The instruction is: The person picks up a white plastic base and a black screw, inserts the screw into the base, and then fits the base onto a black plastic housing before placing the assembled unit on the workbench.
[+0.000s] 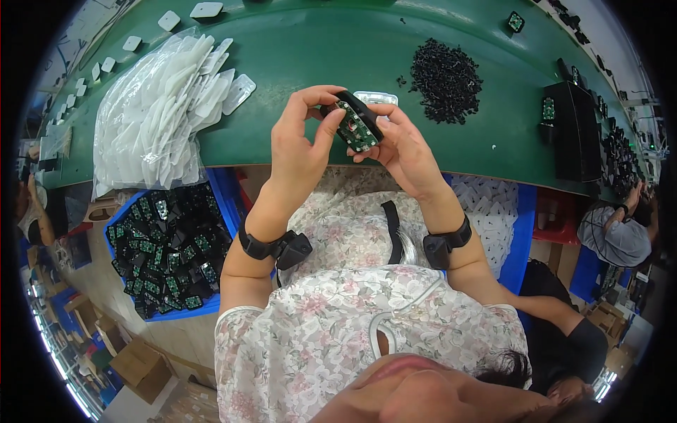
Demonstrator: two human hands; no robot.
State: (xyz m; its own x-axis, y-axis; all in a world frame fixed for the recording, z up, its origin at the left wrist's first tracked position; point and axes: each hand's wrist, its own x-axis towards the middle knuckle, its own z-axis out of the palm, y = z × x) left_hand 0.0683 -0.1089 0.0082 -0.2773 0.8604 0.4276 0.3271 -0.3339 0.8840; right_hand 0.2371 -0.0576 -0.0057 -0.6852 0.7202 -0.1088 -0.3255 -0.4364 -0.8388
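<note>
Over the table's near edge I hold a black plastic casing [364, 111] with a green circuit board [357, 132] showing in its open side. My left hand [308, 127] is closed on its left side, thumb against the board. My right hand [400, 144] grips the right side, fingers curled under the lower end. The casing is tilted. Just behind it a clear-white flat piece [376, 97] lies on the green table, partly hidden by my right fingers and the casing. To the right is a pile of small black parts [446, 81].
A plastic bag of white flat covers [151, 116] lies left on the green table [310, 42]. Below it stands a blue bin of board-filled casings [166, 247]. White parts [486, 211] fill another bin. A black box [570, 134] stands right. Co-workers sit at both sides.
</note>
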